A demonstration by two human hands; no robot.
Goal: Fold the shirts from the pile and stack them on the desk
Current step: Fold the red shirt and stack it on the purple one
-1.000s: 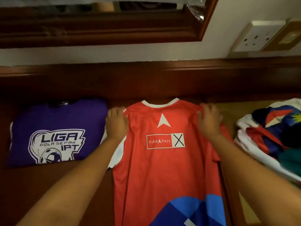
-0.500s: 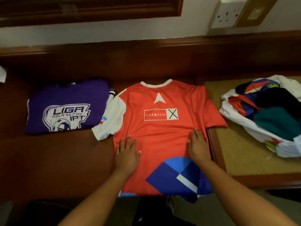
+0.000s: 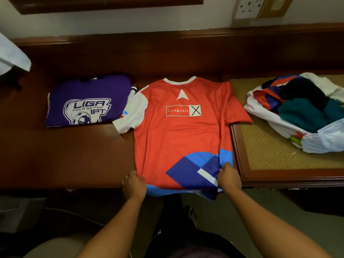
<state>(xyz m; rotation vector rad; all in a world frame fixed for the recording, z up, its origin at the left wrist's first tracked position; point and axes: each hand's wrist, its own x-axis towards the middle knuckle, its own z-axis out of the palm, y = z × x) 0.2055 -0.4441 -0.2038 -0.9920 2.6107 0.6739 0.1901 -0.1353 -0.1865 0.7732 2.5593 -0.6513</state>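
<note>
A red jersey (image 3: 178, 135) with a white collar and blue hem pattern lies flat, back side up, in the middle of the dark wooden desk (image 3: 74, 155). Its hem hangs over the desk's front edge. My left hand (image 3: 134, 187) grips the hem at its left corner. My right hand (image 3: 229, 178) pinches the hem on the blue patch at the right. A folded purple shirt (image 3: 87, 101) with a white logo lies to the left. The pile of unfolded shirts (image 3: 301, 110) sits to the right.
The pile rests on a woven-top side table (image 3: 264, 149) with a wooden frame, butted against the desk's right end. A wall socket (image 3: 249, 6) is above. A white cloth edge (image 3: 13, 54) shows at far left. My legs and the floor are below the desk's edge.
Both hands slid down the jersey from its shoulders, past its middle, to the hem and took hold of it. The camera tilted down and back.
</note>
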